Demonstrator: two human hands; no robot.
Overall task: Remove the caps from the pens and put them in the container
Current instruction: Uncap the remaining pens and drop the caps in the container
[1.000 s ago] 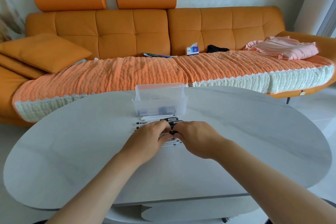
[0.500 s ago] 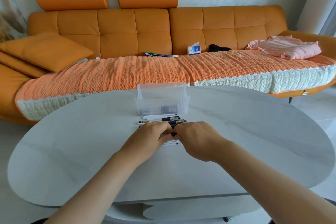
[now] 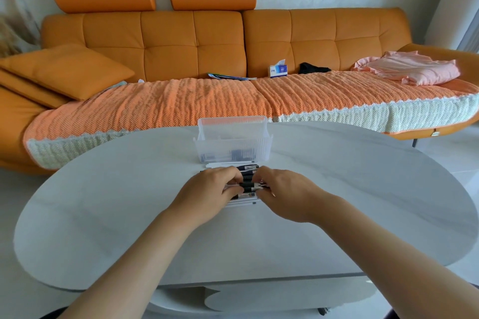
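Left hand (image 3: pixel 207 190), right hand (image 3: pixel 286 189) pinch pens (image 3: pixel 248 185), uncountable; one container (image 3: pixel 233 149).

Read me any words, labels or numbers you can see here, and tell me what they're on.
Tissue box on the sofa: blue label, print too blurred to read.
Booklet left of it: too small to read.
Pens and container: no readable text.

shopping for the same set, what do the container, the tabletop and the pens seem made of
Container: clear, faintly frosted plastic with ribbed walls; dark contents show through. Tabletop: pale grey, matte, faint veins; stone or a stone-look laminate, cannot tell. Pens: white barrels, glossy black caps, probably plastic.
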